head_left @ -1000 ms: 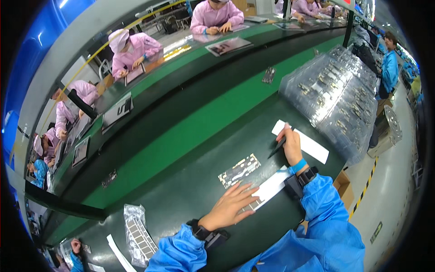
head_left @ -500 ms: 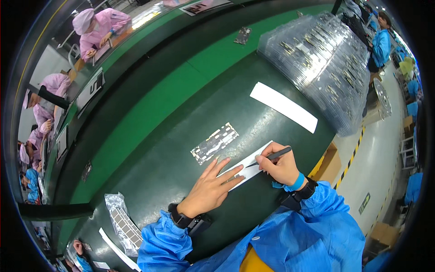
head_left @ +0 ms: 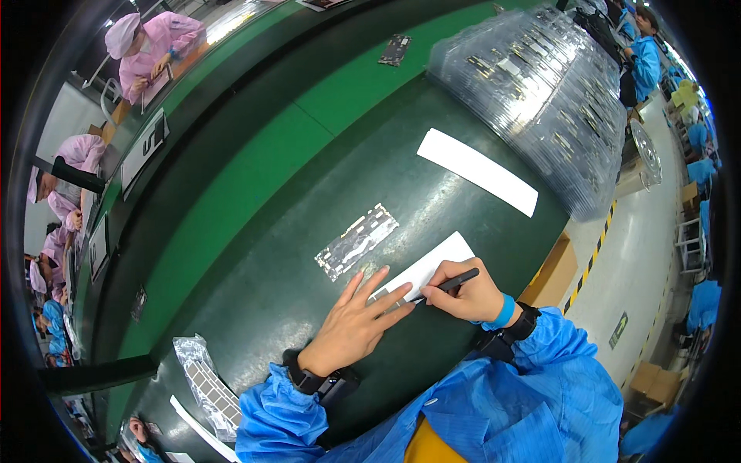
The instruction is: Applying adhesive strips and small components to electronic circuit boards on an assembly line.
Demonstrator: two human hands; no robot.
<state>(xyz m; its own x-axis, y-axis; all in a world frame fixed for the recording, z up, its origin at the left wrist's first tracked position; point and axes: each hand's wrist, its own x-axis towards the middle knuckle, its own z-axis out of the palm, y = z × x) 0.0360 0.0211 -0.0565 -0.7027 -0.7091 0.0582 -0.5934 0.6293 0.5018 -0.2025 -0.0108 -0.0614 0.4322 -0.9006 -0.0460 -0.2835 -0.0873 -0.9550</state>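
Note:
My left hand [head_left: 351, 328] lies with fingers spread on the near end of a white strip [head_left: 434, 261], whose far part shows bare. A few grey patches show on the strip between these fingers. My right hand [head_left: 471, 293] is closed around black tweezers [head_left: 458, 280], their tip down at the strip's edge beside my left fingertips. The exact contact of the tip is hard to make out. Just beyond my left fingers lies a flat circuit board [head_left: 356, 241] with dark and white patches, touched by neither hand.
Another white strip [head_left: 478, 172] lies farther right, before a tall stack of clear plastic trays [head_left: 532, 100] holding boards. At the left lie a clear bag [head_left: 207, 382] with a sheet of grey labels and a white strip [head_left: 197, 428]. Boards rest on the green belt [head_left: 270, 162]. People sit across it.
My right hand has drawn the tweezers back toward me and slightly left, baring more of the white strip's far end. My left hand stays spread on it. The whole view has shifted slightly.

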